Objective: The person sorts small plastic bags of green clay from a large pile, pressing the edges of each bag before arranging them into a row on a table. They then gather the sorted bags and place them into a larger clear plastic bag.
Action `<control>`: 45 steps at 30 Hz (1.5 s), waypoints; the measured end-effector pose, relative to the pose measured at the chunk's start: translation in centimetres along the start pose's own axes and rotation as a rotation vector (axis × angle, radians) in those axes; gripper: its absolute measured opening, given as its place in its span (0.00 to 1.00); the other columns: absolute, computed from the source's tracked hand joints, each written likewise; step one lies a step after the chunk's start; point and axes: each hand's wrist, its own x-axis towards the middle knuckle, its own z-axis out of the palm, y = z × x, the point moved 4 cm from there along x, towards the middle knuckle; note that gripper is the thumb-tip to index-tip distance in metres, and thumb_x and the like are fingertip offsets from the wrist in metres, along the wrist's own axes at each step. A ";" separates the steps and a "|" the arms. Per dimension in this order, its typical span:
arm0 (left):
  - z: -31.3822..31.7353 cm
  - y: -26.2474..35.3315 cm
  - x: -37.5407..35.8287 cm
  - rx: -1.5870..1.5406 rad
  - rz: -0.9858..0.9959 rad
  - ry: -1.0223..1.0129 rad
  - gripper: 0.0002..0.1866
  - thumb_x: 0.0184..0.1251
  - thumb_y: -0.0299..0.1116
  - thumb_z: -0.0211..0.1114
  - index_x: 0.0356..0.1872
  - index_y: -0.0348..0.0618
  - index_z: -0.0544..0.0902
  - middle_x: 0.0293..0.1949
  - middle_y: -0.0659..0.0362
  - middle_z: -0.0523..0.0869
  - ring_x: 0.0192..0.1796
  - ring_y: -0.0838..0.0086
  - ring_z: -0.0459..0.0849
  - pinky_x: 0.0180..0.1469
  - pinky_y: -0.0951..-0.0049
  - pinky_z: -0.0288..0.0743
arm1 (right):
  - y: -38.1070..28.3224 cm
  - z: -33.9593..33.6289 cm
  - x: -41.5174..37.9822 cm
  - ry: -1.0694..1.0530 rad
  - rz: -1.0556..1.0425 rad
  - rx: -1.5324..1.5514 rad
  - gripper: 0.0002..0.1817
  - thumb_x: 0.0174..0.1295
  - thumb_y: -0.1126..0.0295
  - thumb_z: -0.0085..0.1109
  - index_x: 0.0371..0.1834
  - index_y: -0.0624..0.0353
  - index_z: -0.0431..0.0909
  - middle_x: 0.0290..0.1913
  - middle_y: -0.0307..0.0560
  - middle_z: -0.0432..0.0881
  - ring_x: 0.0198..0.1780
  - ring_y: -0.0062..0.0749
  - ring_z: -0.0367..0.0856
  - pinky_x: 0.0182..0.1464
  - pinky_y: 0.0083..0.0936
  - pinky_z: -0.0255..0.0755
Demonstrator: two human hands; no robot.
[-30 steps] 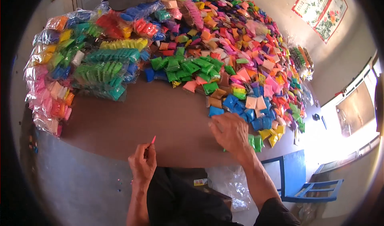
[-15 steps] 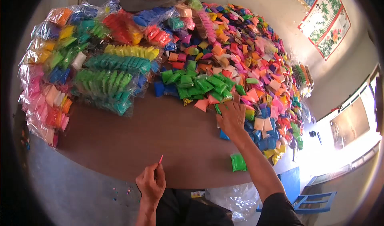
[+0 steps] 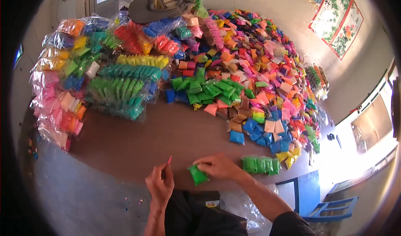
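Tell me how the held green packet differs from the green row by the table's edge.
The held packet is single; the green row is several packets set close together. The held packet is gripped by the right hand; the green row rests on the table. The held packet is nearer the left hand than the green row is. Both are green.

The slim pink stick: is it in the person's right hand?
No, the left hand holds the slim pink stick, while the right hand holds a green packet.
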 end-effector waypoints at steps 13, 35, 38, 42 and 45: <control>0.1 -0.1 0.0 0.022 -0.017 0.011 0.05 0.77 0.23 0.75 0.40 0.38 0.85 0.21 0.56 0.82 0.20 0.75 0.79 0.27 0.73 0.70 | -4.6 3.3 -6.0 0.495 -0.300 -0.470 0.25 0.64 0.64 0.78 0.64 0.57 0.88 0.69 0.52 0.85 0.66 0.53 0.87 0.65 0.47 0.82; 1.8 3.4 0.2 0.233 0.155 -0.491 0.05 0.75 0.29 0.76 0.47 0.45 0.93 0.37 0.54 0.94 0.35 0.55 0.94 0.34 0.58 0.86 | -2.0 6.6 -5.8 0.524 -0.350 -0.380 0.29 0.60 0.66 0.77 0.66 0.60 0.85 0.67 0.55 0.81 0.68 0.57 0.84 0.75 0.55 0.75; 2.2 3.1 0.4 0.306 0.202 -0.576 0.05 0.75 0.29 0.75 0.48 0.46 0.93 0.38 0.55 0.94 0.35 0.56 0.94 0.34 0.58 0.86 | -1.7 6.6 -5.9 0.552 -0.350 -0.355 0.27 0.60 0.67 0.77 0.64 0.60 0.86 0.66 0.55 0.80 0.68 0.56 0.84 0.74 0.55 0.76; 2.7 2.9 1.1 0.346 0.252 -0.582 0.05 0.76 0.29 0.74 0.48 0.47 0.92 0.38 0.56 0.93 0.35 0.57 0.94 0.34 0.57 0.86 | -1.6 6.6 -6.0 0.578 -0.364 -0.379 0.25 0.60 0.67 0.76 0.62 0.59 0.87 0.65 0.54 0.81 0.68 0.54 0.84 0.74 0.55 0.76; 3.0 4.4 1.8 0.259 0.286 -0.569 0.05 0.76 0.28 0.73 0.48 0.47 0.92 0.38 0.57 0.93 0.35 0.57 0.94 0.34 0.57 0.86 | -1.4 6.6 -6.1 0.594 -0.370 -0.374 0.24 0.59 0.68 0.75 0.61 0.58 0.87 0.64 0.53 0.83 0.68 0.52 0.84 0.74 0.54 0.76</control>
